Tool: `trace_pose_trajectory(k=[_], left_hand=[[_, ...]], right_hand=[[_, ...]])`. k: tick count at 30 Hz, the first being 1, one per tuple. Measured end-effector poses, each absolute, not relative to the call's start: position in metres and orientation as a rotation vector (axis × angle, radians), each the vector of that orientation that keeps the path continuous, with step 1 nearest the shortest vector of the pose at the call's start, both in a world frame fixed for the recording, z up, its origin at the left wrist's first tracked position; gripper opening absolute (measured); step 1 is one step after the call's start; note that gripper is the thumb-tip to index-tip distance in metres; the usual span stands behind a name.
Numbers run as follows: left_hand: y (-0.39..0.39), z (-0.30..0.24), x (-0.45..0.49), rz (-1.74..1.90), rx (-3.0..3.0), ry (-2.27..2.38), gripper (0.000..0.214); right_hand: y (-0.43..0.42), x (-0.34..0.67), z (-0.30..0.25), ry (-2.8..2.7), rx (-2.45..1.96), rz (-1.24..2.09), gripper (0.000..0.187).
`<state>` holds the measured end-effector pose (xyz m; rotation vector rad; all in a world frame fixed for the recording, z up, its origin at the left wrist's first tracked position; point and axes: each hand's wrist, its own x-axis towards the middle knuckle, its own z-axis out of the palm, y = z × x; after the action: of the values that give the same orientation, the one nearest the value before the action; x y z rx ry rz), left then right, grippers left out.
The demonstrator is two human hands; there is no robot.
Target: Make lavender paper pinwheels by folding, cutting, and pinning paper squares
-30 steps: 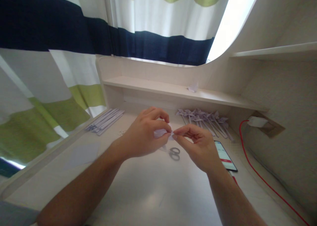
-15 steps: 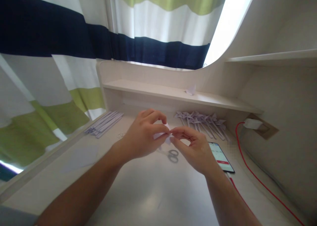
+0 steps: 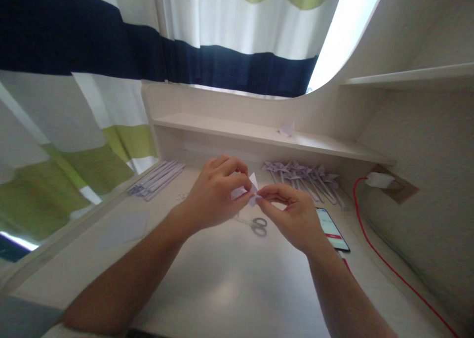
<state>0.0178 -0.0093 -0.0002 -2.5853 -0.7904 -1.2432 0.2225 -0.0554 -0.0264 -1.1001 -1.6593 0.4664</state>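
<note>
A small white paper pinwheel is held up over the desk between my two hands, one pointed corner standing up. My left hand pinches it from the left with thumb and fingers, covering much of it. From the right, the thumb and index finger of my right hand are closed on its edge near the middle. Whether a pin or other small part sits between those fingertips I cannot make out. Scissors with grey handles lie on the desk just below and behind the hands.
Pinwheels on paper sticks lie at the back right, rolled paper sticks at the back left. Flat paper sheets rest left. A phone and red cable are on the right. A folded paper piece stands on the shelf.
The view has shifted slightly. My fingers have moved a little on the pinwheel, and more of its upright corner shows now. Both hands keep their pinch.
</note>
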Motion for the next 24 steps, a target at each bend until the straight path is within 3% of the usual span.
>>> trace_pose_trajectory(k=[16,24], left_hand=[[-0.0067,-0.0029,0.0183,-1.332,-2.457,-0.864,0.011],[-0.0057,-0.0015,0.0176,-1.318,-2.459,-0.847,0.014]], right_hand=[[-0.0553,0.2220,-0.0273,-1.652,-1.057,0.450,0.022],[-0.0568,0.2217,-0.0272,-1.674,-1.094,0.387,0.019]])
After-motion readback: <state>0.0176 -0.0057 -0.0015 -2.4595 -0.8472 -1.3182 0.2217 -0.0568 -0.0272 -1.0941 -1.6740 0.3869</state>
